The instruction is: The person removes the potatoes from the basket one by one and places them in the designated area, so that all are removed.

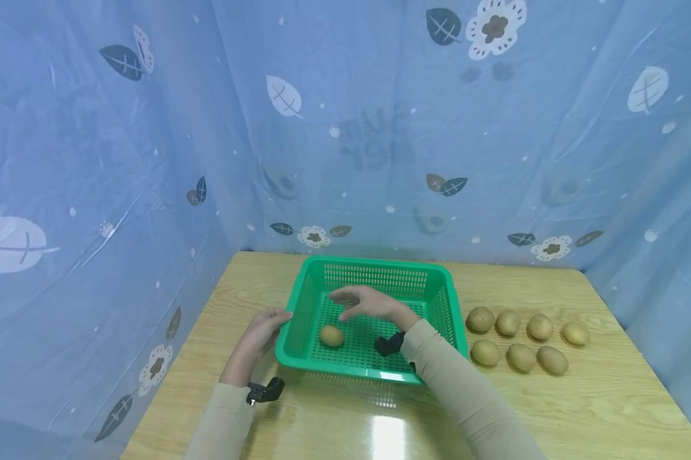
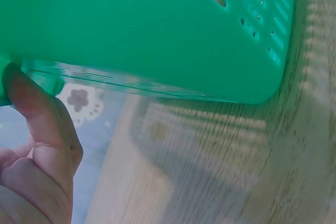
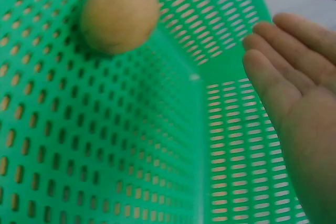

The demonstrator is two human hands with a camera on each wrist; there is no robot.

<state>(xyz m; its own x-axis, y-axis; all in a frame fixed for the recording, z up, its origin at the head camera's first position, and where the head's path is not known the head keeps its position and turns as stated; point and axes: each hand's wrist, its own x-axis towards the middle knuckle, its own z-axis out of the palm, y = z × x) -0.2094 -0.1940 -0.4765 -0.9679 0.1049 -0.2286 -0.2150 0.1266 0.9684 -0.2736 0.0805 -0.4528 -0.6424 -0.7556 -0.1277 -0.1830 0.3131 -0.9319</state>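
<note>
A green plastic basket (image 1: 374, 372) with slotted walls stands on the wooden table. My left hand (image 1: 260, 332) grips its left rim, and in the left wrist view the fingers (image 2: 39, 111) bend against the rim's edge. Inside, toward the left, lies a single potato (image 1: 332, 336). My right hand (image 1: 368, 301) hovers over the basket with nothing in it, its fingers extended to the left, above and behind that potato. In the right wrist view the potato (image 3: 121, 15) rests on the perforated bottom, apart from the outstretched fingers (image 3: 294, 51).
Right of the basket, several potatoes (image 1: 521, 358) lie in two rows on the table (image 1: 621, 383), the nearest ones close to the basket's right wall. A blue patterned curtain (image 1: 380, 128) encloses the table at the back and sides. Dark camera mounts (image 1: 266, 390) sit on both wrists.
</note>
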